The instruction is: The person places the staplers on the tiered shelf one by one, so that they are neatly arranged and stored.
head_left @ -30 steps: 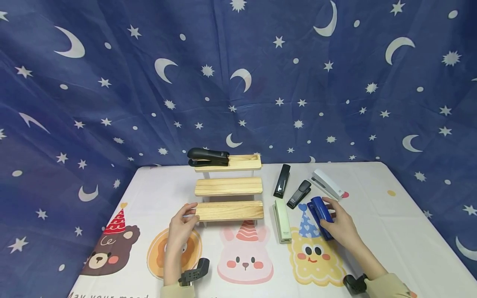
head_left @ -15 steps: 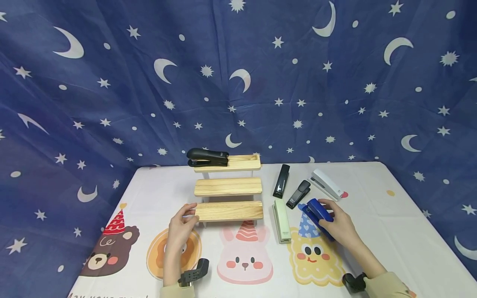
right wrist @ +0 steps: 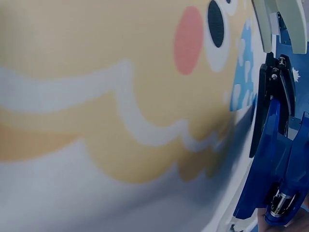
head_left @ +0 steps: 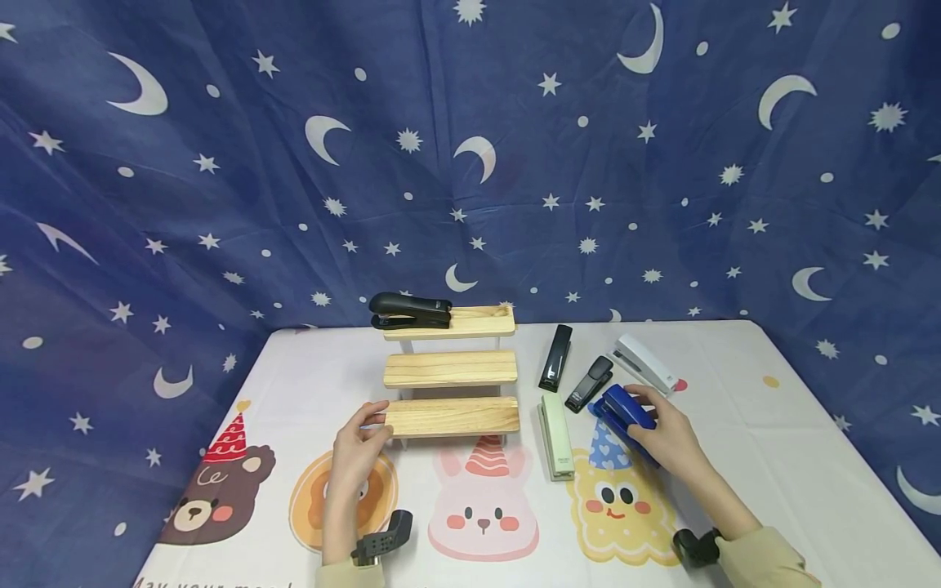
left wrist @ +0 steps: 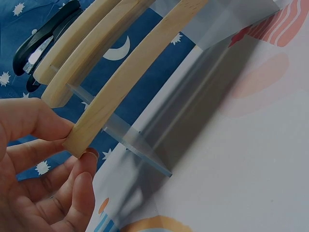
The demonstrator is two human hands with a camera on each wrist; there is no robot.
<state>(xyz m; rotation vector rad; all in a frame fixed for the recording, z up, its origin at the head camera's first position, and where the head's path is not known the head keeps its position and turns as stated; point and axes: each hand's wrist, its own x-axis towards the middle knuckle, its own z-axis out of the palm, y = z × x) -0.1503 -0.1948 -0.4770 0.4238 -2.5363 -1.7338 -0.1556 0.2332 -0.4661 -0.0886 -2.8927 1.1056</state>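
My left hand (head_left: 358, 445) pinches the left end of the lowest wooden step (head_left: 452, 416) of a three-tier display stand, thumb and fingertips at its end in the left wrist view. My right hand (head_left: 671, 433) grips a blue stapler (head_left: 625, 416) on the right, its far end slanting left. In the right wrist view this blue stapler (right wrist: 275, 164) shows from its hinge end, with only a little of the hand at the lower corner. A black stapler (head_left: 412, 310) lies across the left of the top step (head_left: 481, 321). The middle step (head_left: 450, 369) is bare.
Left of the blue stapler lie a pale green stapler (head_left: 556, 437) and a small dark grey stapler (head_left: 590, 384). Behind them are a glossy black stapler (head_left: 555, 358) and a white one (head_left: 645, 363). A starry blue curtain (head_left: 706, 163) hangs behind the cartoon-printed tablecloth (head_left: 794, 457).
The blue stapler has turned so its far end points more to the left, and my right hand has shifted slightly with it. My left hand stays at the lowest step.
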